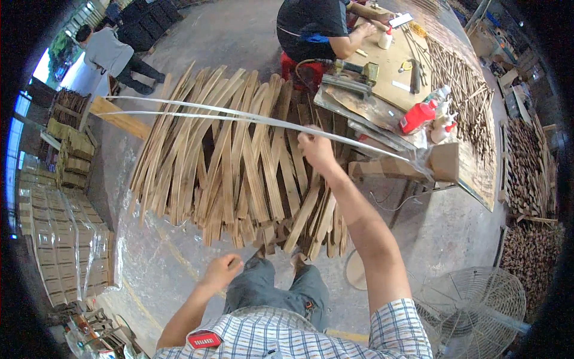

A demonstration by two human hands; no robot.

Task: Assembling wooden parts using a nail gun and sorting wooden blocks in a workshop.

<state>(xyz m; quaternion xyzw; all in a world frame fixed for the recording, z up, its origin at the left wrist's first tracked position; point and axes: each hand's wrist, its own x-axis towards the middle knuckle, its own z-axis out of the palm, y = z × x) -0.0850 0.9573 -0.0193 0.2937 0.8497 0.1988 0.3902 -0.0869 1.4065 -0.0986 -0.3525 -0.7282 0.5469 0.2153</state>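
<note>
A long white strap (273,122) stretches across a wide heap of flat wooden slats (222,161). Toward the left it parts into two strands, and both meet a wooden beam (121,118). Its right end reaches the block-ended wooden beam (445,161) beside the table. My right hand (315,149) is raised over the slats, its fingers closed at the strap. Low on the left, my left hand (221,272) hangs in front of the heap with its fingers curled in and nothing visible in them. The slats lie crosswise over one another near my feet.
At the far right, a person (314,30) sits by a worktable (391,78) holding a red bottle (417,116), glue bottles and thin sticks. Another person (119,57) stands far left. Wrapped cartons (69,245) are stacked left; a floor fan (472,314) stands near right.
</note>
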